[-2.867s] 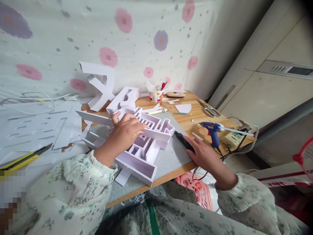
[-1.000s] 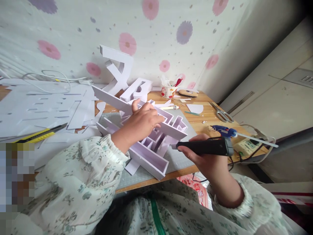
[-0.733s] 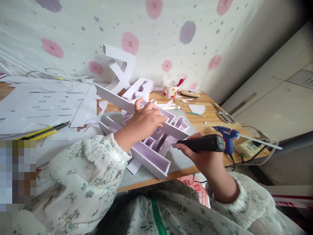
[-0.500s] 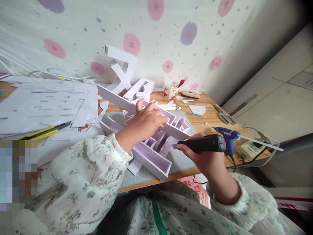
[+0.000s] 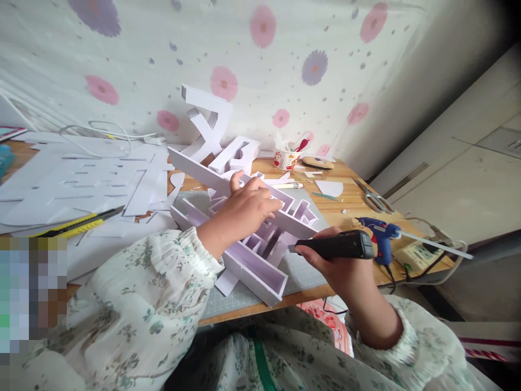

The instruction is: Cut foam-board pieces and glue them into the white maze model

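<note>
A white foam-board frame (image 5: 254,274) with narrow walls and hollow channels lies on a grey cutting mat (image 5: 303,271). My left hand (image 5: 246,209) reaches over it, fingers bent around a long white foam-board strip (image 5: 199,171) that stands on edge across the frame. My right hand (image 5: 337,263) is closed around a black-handled utility knife (image 5: 342,245). The knife's front end is close to the strip's right end, and I cannot make out whether they touch. My left hand and sleeve hide part of the frame.
A blue glue gun (image 5: 381,239) with a long glue stick sits right, by a power strip (image 5: 415,254). Scissors (image 5: 376,202) lie behind it. A yellow cutter (image 5: 77,222) rests on cut sheets (image 5: 81,174) at left. White letter shapes (image 5: 211,122) and a paper cup (image 5: 286,159) stand at back.
The whole view has shifted slightly, putting things a little lower in the picture. Both hands keep their holds, with the knife still by the strip's right end.
</note>
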Motion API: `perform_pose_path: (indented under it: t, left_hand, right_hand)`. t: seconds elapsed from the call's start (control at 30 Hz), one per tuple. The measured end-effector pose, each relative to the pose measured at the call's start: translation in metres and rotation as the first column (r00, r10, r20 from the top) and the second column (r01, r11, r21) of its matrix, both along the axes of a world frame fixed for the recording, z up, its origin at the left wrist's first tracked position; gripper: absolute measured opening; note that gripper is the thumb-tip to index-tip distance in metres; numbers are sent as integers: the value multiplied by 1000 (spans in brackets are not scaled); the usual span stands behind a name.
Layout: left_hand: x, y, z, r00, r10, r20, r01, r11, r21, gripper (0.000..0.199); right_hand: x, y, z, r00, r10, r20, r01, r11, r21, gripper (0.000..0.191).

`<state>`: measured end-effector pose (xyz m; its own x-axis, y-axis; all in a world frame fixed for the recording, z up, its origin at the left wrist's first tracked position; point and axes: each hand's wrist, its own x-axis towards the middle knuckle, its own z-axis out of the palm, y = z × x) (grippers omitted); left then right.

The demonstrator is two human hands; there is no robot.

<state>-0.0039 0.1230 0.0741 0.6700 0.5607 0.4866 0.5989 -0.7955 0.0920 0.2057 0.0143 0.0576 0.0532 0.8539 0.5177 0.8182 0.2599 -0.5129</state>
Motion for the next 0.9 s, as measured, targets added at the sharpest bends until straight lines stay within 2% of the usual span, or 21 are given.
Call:
perform_pose_path:
  t: [0.23,0.33,0.47,0.63,0.77,0.9]
  left_hand:
    - [0,-1,1,1000,-17,12,17,1000,14,19]
    - [0,-2,2,1000,-14,14,14,1000,6,20]
    - [0,-2,2,1000,-12,12,12,1000,8,18]
    - [0,-3,1,1000,-5,7,4,1000,27,18]
    - [-1,-4,2,1000,-15,12,14,999,41,17]
    - [-3,-7,8,1000,-26,17,25,996,91,18]
  right_hand:
    - [-2,-1,2,1000,-20,-25,19,1000,-10,41]
    - [-1,-4,11,1000,-29,1,28,997,79,42]
    - [0,-9,25,992,-30,120,3,976,218,41]
    - [1,-10,31,976,-48,214,-12,962,274,40]
    - [-3,-11,36,980,-68,186,13,959,283,43]
    - [-9,-13,49,989,-56,136,11,950,312,42]
